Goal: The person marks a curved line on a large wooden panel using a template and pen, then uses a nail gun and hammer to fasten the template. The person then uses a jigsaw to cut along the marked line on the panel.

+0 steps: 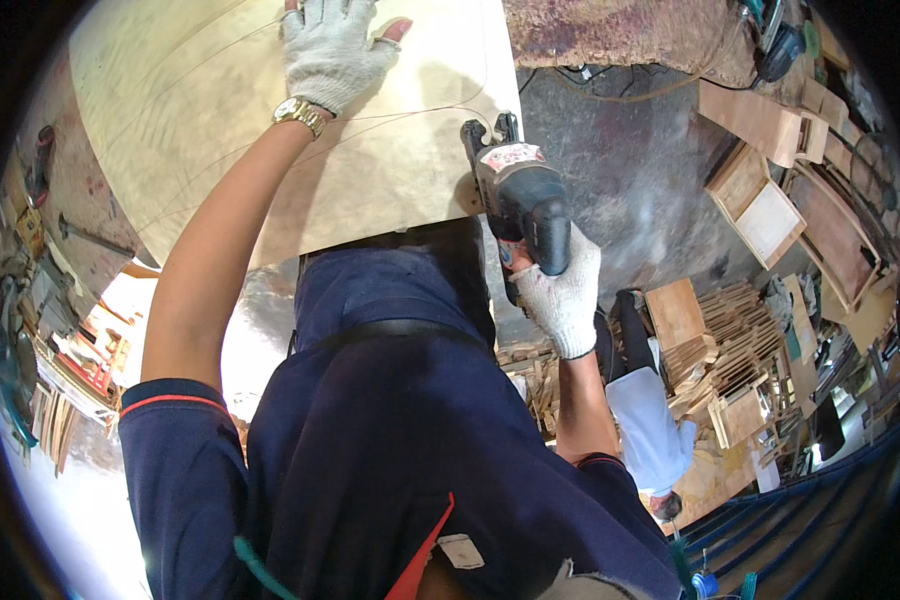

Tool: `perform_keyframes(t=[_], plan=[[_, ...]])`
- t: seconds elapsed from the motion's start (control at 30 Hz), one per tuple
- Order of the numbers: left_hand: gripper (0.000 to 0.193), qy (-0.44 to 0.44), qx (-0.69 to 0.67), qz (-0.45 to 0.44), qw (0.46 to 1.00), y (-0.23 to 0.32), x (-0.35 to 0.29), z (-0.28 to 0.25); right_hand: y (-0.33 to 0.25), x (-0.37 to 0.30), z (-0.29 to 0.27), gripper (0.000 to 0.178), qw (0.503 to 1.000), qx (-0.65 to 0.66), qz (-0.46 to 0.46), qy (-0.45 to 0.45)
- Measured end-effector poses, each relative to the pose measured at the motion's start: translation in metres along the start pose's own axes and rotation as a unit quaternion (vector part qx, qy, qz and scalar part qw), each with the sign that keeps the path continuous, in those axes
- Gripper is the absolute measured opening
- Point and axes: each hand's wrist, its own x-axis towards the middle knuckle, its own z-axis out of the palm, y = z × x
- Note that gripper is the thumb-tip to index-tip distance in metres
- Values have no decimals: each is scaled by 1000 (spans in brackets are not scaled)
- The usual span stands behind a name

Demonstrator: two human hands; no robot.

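A large pale plywood sheet [220, 120] with curved pencil lines lies in front of me. My left hand [335, 45], in a white knit glove with a gold watch at the wrist, presses flat on the sheet's far part. My right hand [560, 285], also gloved, grips the handle of a dark grey jigsaw [515, 190]. The saw sits at the sheet's right edge, where a drawn curve meets it. My dark blue shirt and trousers hide the sheet's near edge.
Another person [650, 420] in a light shirt crouches at the lower right beside stacks of small wooden frames and boxes [730, 360]. Wooden panels [770, 200] lie on the grey floor at right. Tools and clutter [30, 300] line the left side.
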Motion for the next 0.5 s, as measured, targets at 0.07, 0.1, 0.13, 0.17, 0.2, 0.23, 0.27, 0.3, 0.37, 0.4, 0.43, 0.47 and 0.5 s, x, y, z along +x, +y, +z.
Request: perform_keyframes(t=[0.07,0.1,0.13,0.17,0.2,0.23,0.27,0.3,0.37,0.4,0.43,0.47,0.5], plan=[[84,-1,3,-1,1000,1,0,0,0,1,-2,26,1000,-3,10,-11],[84,-2,3,-1,1000,0,-1,-1,1,1,-2,26,1000,1,7,-10],[83,-3,3,-2,1000,0,-1,-1,3,2,-1,26,1000,5,3,-9],[83,-3,4,-3,1000,-1,-2,-2,5,4,-1,27,1000,9,-1,-9],[83,-3,2,-7,1000,-2,-3,-3,3,6,-2,27,1000,-4,-13,-11],[83,-3,2,-12,1000,-3,-5,-5,0,8,-4,27,999,-18,-25,-13],[83,-4,-3,-7,1000,-2,-2,-4,-1,9,-5,28,999,-29,-32,-7],[83,-4,-9,-3,1000,-1,-1,-3,-1,9,-5,28,999,-22,-28,-10],[82,-3,-19,7,1000,1,3,1,1,9,-5,28,1000,-7,-20,-14],[82,4,-18,4,1000,0,2,0,0,11,-7,28,999,-20,-24,-19],[82,11,-18,2,1000,-1,1,-1,-2,12,-9,27,999,-34,-28,-23],[81,18,-18,1,1000,-1,-1,-1,-3,13,-9,27,998,-47,-31,-26],[80,21,-20,0,1000,-1,-2,-2,-4,14,-10,27,998,-39,-28,-31]])
